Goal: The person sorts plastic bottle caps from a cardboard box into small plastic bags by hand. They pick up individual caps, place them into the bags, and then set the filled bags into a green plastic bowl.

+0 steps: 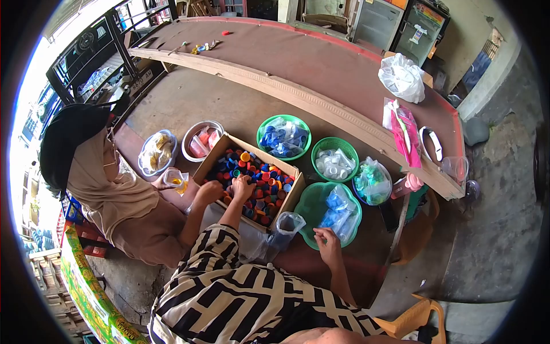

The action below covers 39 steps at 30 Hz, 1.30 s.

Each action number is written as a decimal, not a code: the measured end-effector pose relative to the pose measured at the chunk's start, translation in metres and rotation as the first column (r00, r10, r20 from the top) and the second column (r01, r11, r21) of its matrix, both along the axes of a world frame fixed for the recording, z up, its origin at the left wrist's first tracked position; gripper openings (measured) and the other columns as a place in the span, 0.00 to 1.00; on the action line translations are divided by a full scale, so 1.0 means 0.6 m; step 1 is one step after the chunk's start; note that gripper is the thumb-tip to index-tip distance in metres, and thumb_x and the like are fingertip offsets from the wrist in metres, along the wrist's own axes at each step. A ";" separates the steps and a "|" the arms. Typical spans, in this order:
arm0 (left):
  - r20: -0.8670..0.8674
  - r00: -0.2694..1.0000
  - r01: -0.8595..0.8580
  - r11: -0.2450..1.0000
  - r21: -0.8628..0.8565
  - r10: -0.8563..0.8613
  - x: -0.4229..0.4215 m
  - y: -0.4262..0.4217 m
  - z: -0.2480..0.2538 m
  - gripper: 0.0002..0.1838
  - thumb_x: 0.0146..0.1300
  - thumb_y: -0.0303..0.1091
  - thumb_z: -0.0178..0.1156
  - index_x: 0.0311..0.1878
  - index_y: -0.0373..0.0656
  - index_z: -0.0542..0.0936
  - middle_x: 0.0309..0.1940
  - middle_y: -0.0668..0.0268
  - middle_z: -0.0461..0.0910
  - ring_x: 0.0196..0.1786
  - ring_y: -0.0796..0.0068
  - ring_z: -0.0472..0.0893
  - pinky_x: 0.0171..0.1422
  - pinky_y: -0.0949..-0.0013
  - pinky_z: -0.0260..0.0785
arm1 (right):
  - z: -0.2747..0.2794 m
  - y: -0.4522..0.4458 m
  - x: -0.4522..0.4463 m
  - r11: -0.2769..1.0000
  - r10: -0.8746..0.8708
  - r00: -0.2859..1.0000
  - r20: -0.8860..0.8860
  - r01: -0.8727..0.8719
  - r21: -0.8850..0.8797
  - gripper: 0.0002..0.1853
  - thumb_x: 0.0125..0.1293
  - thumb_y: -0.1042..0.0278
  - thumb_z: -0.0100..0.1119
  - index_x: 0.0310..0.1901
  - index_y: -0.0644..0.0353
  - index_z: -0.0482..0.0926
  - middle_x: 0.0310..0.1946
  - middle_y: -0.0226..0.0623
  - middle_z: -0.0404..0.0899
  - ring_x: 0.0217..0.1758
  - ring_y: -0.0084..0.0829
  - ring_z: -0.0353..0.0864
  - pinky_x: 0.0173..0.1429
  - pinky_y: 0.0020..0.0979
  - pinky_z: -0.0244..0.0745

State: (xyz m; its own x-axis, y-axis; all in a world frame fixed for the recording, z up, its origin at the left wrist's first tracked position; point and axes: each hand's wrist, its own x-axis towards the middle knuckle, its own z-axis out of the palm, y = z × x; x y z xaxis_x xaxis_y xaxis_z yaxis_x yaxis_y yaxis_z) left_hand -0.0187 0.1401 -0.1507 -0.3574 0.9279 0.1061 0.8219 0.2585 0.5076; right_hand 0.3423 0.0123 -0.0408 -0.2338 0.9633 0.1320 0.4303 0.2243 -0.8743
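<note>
A cardboard box (295, 198) full of red, blue, orange and green bottle caps lies in front of me. My left hand (242, 188) reaches into it, fingers bent down over the caps; whether it holds one is hidden. My right hand (327, 241) hovers at the near edge of a green scalloped basin (354, 213), thumb and fingertips pressed together; anything between them is too small to make out. Bags of blue caps (338, 212) lie in that basin. Between my hands, a clear plastic bag (288, 225) stands with its mouth open beside the box.
At the left a co-worker (129, 203) reaches into the box and holds a cup-like clear bag (177, 180). Behind the box are bowls of bagged caps, including a green basket (283, 117). A wooden rail (275, 86) crosses the table; a white bag (401, 77) lies beyond.
</note>
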 end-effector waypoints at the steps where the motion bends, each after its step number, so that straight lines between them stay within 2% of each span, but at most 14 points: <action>1: 0.047 0.998 0.028 0.999 0.025 -0.029 -0.001 -0.001 0.003 0.19 0.44 0.41 0.71 0.39 0.43 0.84 0.45 0.56 0.81 0.50 0.56 0.78 0.55 0.61 0.69 | -0.003 -0.006 0.000 1.000 0.000 1.000 0.001 0.000 -0.010 0.12 0.61 0.79 0.60 0.47 0.62 0.80 0.42 0.41 0.79 0.43 0.37 0.82 0.47 0.34 0.76; 5: 0.177 0.972 0.109 0.964 0.242 -0.154 0.026 -0.032 0.052 0.16 0.52 0.38 0.69 0.42 0.40 0.82 0.42 0.61 0.82 0.46 0.66 0.80 0.53 0.67 0.69 | -0.003 -0.021 -0.002 1.000 0.012 1.000 -0.005 -0.012 0.003 0.11 0.61 0.79 0.60 0.47 0.62 0.80 0.42 0.41 0.79 0.43 0.37 0.82 0.47 0.34 0.76; 6: 0.575 0.797 0.058 0.971 0.233 -0.186 0.043 -0.045 0.079 0.13 0.55 0.36 0.68 0.41 0.40 0.82 0.40 0.65 0.82 0.44 0.73 0.79 0.51 0.70 0.68 | 0.000 -0.024 -0.004 1.000 0.013 1.000 -0.006 -0.013 0.004 0.11 0.61 0.79 0.60 0.47 0.62 0.80 0.42 0.41 0.79 0.43 0.37 0.82 0.47 0.34 0.76; 7: 0.862 0.470 0.018 0.979 0.204 -0.188 0.052 -0.056 0.091 0.10 0.58 0.34 0.67 0.39 0.40 0.81 0.38 0.70 0.81 0.42 0.80 0.78 0.50 0.73 0.67 | 0.007 -0.025 -0.007 1.000 0.023 1.000 -0.017 -0.022 0.020 0.12 0.61 0.79 0.60 0.47 0.62 0.80 0.42 0.41 0.79 0.43 0.37 0.81 0.47 0.34 0.77; 9: 0.930 0.281 0.080 0.971 0.224 -0.238 0.077 -0.090 0.132 0.06 0.64 0.31 0.61 0.41 0.41 0.77 0.35 0.75 0.78 0.40 0.85 0.76 0.48 0.78 0.66 | 0.019 -0.023 -0.019 0.999 0.029 0.999 -0.028 -0.028 0.030 0.12 0.61 0.79 0.60 0.47 0.62 0.80 0.42 0.41 0.79 0.43 0.36 0.81 0.46 0.33 0.77; 12: 0.951 0.262 0.224 0.969 0.103 -0.162 0.119 -0.157 0.230 0.11 0.64 0.33 0.60 0.47 0.41 0.78 0.35 0.75 0.77 0.41 0.86 0.75 0.47 0.79 0.65 | 0.027 -0.017 -0.038 0.989 0.087 0.993 -0.084 -0.075 0.131 0.17 0.59 0.82 0.61 0.51 0.60 0.78 0.45 0.40 0.77 0.44 0.37 0.81 0.47 0.32 0.77; 13: 0.948 0.174 0.287 0.934 0.212 -0.268 0.129 -0.162 0.222 0.11 0.63 0.32 0.62 0.48 0.43 0.78 0.35 0.76 0.76 0.42 0.86 0.74 0.49 0.78 0.65 | 0.040 -0.019 -0.049 0.991 0.083 0.993 -0.082 -0.074 0.115 0.17 0.59 0.82 0.61 0.51 0.60 0.78 0.45 0.40 0.77 0.44 0.37 0.81 0.47 0.32 0.77; 15: 0.895 0.273 0.389 0.892 0.232 -0.352 0.153 -0.187 0.243 0.13 0.62 0.33 0.62 0.49 0.42 0.78 0.41 0.72 0.76 0.46 0.83 0.74 0.53 0.74 0.65 | 0.071 -0.022 -0.079 0.986 0.092 0.981 -0.171 -0.066 0.151 0.23 0.59 0.83 0.61 0.56 0.57 0.75 0.49 0.40 0.74 0.48 0.38 0.79 0.49 0.33 0.76; 19: 0.828 0.310 0.505 0.819 0.272 -0.467 0.188 -0.216 0.271 0.16 0.61 0.32 0.63 0.51 0.39 0.78 0.49 0.65 0.75 0.52 0.75 0.74 0.58 0.68 0.64 | 0.120 -0.019 -0.119 0.981 0.115 0.975 -0.189 -0.081 0.177 0.26 0.55 0.86 0.62 0.57 0.57 0.73 0.53 0.40 0.72 0.53 0.38 0.77 0.54 0.33 0.75; 21: 0.581 0.436 0.610 0.700 0.370 -0.687 0.195 -0.216 0.255 0.17 0.61 0.33 0.63 0.51 0.36 0.78 0.52 0.59 0.73 0.57 0.66 0.71 0.61 0.63 0.62 | 0.108 -0.008 -0.117 0.943 0.227 0.974 -0.022 -0.214 0.256 0.28 0.54 0.86 0.62 0.58 0.56 0.73 0.51 0.41 0.73 0.55 0.41 0.75 0.56 0.36 0.73; 23: 0.599 0.464 0.577 0.736 0.354 -0.652 0.198 -0.219 0.245 0.18 0.61 0.37 0.64 0.49 0.36 0.79 0.52 0.57 0.74 0.59 0.59 0.69 0.64 0.59 0.60 | 0.098 0.000 -0.115 0.942 0.223 0.975 -0.011 -0.212 0.261 0.29 0.54 0.86 0.60 0.59 0.56 0.72 0.51 0.42 0.73 0.56 0.42 0.74 0.57 0.37 0.72; 28: 0.358 0.795 0.420 0.870 0.259 -0.490 0.199 -0.233 0.227 0.20 0.63 0.45 0.62 0.49 0.39 0.81 0.57 0.53 0.72 0.62 0.55 0.68 0.67 0.55 0.58 | 0.092 0.006 -0.117 0.962 0.111 0.994 0.003 -0.108 0.251 0.27 0.57 0.84 0.58 0.60 0.57 0.70 0.52 0.43 0.73 0.58 0.45 0.72 0.60 0.41 0.69; 35: 0.417 0.780 0.424 0.884 0.198 -0.467 0.213 -0.229 0.188 0.19 0.68 0.46 0.56 0.49 0.41 0.83 0.58 0.52 0.74 0.63 0.54 0.71 0.66 0.57 0.63 | 0.069 0.017 -0.119 0.941 0.142 0.987 0.070 -0.156 0.299 0.26 0.58 0.83 0.57 0.59 0.57 0.70 0.54 0.42 0.73 0.58 0.45 0.71 0.62 0.42 0.67; 39: 0.528 0.743 0.375 0.909 0.180 -0.411 0.216 -0.234 0.204 0.16 0.67 0.41 0.56 0.50 0.40 0.82 0.52 0.54 0.79 0.55 0.57 0.79 0.58 0.61 0.71 | 0.062 0.018 -0.121 0.949 0.150 0.988 0.048 -0.158 0.274 0.24 0.61 0.78 0.58 0.60 0.57 0.70 0.55 0.41 0.73 0.59 0.45 0.71 0.62 0.41 0.67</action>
State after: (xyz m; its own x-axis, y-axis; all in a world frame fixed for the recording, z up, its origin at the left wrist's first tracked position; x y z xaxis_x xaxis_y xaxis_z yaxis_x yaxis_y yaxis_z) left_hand 0.1107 -0.0005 -0.0282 0.0236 0.9975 0.0666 0.4266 -0.0703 0.9017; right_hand 0.2694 0.0234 -0.0036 -0.3833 0.8423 0.3791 0.3939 0.5203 -0.7577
